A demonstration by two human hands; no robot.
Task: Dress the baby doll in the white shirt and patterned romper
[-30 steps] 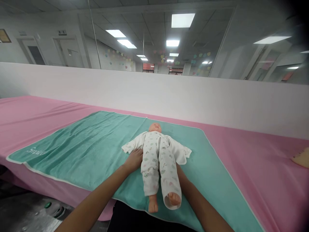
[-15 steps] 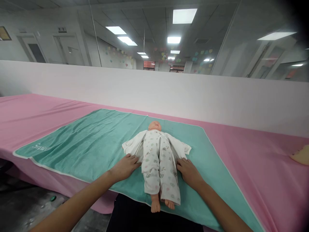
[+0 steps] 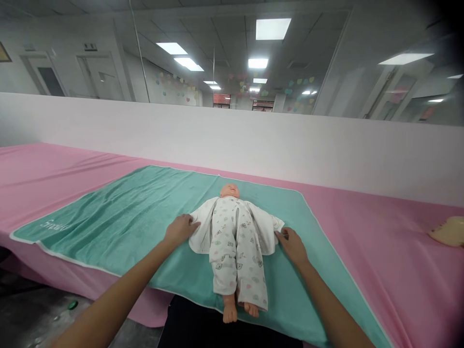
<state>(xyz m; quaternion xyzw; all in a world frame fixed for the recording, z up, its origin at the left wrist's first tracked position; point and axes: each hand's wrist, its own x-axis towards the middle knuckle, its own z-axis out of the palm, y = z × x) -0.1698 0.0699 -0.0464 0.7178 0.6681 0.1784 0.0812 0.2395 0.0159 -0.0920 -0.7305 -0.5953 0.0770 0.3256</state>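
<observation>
A: Where's the dressed doll [image 3: 224,241] on your feed?

B: I have it on its back on the green blanket [image 3: 119,227], head [image 3: 230,190] at the far end, bare feet [image 3: 229,309] towards me. The blanket lies over a pink cover [image 3: 362,227]

A: What's it wearing?

B: Patterned trousers [image 3: 252,266] that reach up to its chest, and a white top [image 3: 266,234] with its loose panels spread on both sides of them

A: And your hands?

B: My left hand [image 3: 179,229] is at the sleeve [image 3: 200,211] on my left, fingers bent against the cloth. My right hand [image 3: 294,249] is at the opposite cuff [image 3: 277,224], thumb and forefinger close, a small gap showing. I can't tell whether either has the fabric pinched or merely touches it

A: Anything off to the side?

B: A pale object [image 3: 449,232] on the pink cover at far right; I can't make out what it is
</observation>
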